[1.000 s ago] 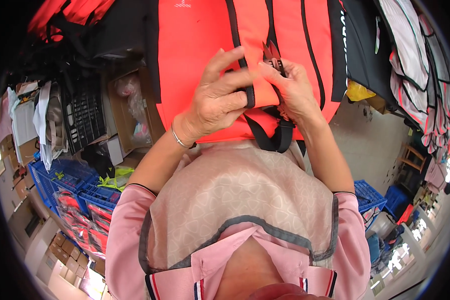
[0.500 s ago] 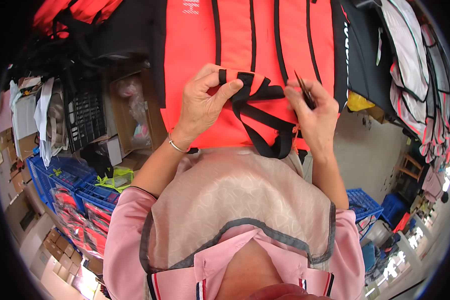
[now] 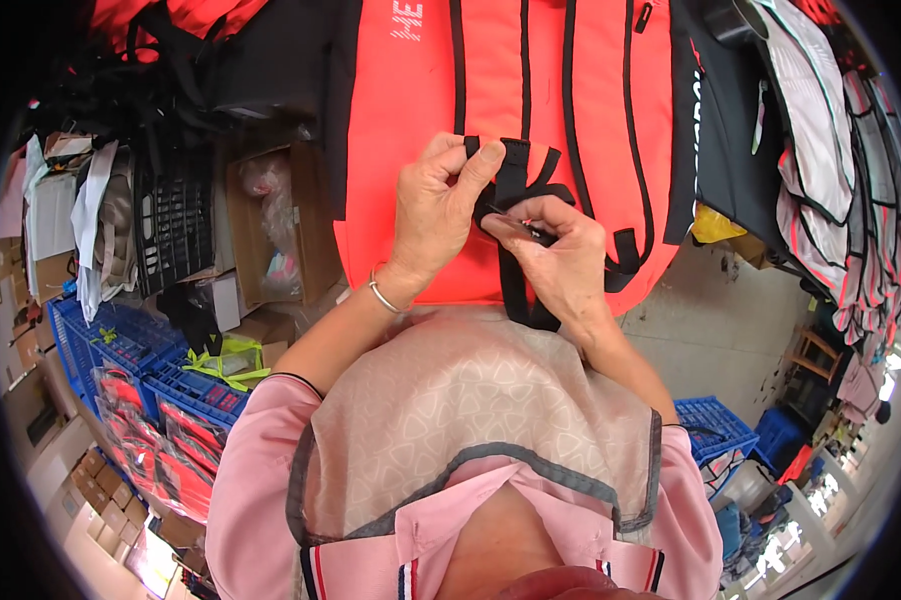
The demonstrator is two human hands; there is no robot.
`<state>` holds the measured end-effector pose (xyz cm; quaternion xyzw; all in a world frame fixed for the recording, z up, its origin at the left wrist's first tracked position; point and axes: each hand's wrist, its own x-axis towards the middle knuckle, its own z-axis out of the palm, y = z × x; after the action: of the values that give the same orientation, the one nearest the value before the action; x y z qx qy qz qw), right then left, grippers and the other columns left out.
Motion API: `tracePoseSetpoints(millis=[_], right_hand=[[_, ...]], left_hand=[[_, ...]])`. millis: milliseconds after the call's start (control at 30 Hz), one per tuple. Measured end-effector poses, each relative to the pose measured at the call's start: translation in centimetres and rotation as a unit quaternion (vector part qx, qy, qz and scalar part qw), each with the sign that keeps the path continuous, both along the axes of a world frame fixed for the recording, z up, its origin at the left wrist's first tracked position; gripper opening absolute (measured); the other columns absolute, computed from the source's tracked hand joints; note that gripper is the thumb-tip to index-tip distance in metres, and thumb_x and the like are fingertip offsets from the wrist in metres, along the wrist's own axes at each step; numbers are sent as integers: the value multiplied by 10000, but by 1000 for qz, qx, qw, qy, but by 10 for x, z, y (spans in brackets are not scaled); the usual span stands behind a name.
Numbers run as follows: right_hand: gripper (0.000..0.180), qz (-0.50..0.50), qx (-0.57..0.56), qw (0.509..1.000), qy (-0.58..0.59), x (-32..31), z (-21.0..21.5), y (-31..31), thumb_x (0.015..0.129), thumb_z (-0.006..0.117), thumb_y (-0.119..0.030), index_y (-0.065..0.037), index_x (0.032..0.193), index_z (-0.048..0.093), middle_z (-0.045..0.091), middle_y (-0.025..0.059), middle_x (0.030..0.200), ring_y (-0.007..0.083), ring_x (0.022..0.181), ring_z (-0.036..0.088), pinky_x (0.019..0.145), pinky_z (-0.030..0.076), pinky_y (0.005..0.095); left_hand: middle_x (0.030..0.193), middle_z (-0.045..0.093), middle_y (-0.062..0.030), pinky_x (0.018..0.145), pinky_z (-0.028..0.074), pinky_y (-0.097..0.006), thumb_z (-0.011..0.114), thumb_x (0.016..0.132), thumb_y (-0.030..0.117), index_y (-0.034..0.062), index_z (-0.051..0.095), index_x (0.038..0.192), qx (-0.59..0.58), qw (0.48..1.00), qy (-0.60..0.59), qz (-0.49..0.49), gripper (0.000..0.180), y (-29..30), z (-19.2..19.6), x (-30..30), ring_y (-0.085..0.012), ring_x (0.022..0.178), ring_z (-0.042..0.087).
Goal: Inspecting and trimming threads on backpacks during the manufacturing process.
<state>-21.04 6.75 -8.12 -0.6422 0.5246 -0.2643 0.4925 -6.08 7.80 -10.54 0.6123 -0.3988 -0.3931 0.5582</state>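
I look down at a bright orange fabric life vest with black trim [image 3: 531, 150] that hangs in front of me, its long side running up and down in the view. Black webbing straps [image 3: 519, 185] lie on its front, at the middle of the picture. One strap goes straight down the vest and passes below my hands, so its long axis is vertical; the other pieces near my fingers cross it at a slant.

My left hand [image 3: 436, 215] is closed on the upper end of the straps, with the thumb and the forefinger pinching the folded webbing against the vest. A thin silver bracelet [image 3: 383, 297] sits on this wrist. My right hand [image 3: 561, 260] is just beside the left one, almost touching it. Its fingers are closed on a small thin dark tool [image 3: 523, 228], which lies nearly flat and points to the left, toward the straps. I cannot tell what kind of tool it is.

At the left stand blue plastic crates [image 3: 121, 350] and an open cardboard box [image 3: 271, 230]. At the right hang pale vests with dark edges [image 3: 821, 170].
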Motion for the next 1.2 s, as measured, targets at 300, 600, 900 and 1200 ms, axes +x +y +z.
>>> tracePoseSetpoints(millis=[300,600,900,1200], right_hand=[[293,-41,-157,985,-57,-9,12,-16,803,741,38,-46,1080,693,577,-43,745,19,644,523,546,416,184],[519,-19,-27,996,-87,3,9,-21,744,773,14,-56,1222,582,625,45,855,89,683,609,684,526,251],[342,0,113,978,-176,-1,14,-30,854,647,70,13,1188,600,667,25,813,59,805,622,764,506,211],[280,65,106,976,-177,-3,1,-23,866,633,70,11,1139,619,485,-70,693,9,672,465,672,428,177]], left_hand=[[857,585,-12,668,411,-239,640,959,273,-35,703,886,-21,994,103,-25,322,2,-4,4,-67,768,497],[865,606,-1,718,418,-243,652,949,273,-13,728,920,6,987,161,16,297,7,-6,0,-63,798,511],[1360,437,-152,976,469,-358,872,706,279,5,673,1014,-93,969,-227,22,458,31,9,22,-250,1164,554],[991,693,-114,791,552,-339,795,729,93,41,702,945,-180,910,-346,-137,241,29,12,42,-248,1013,657]])
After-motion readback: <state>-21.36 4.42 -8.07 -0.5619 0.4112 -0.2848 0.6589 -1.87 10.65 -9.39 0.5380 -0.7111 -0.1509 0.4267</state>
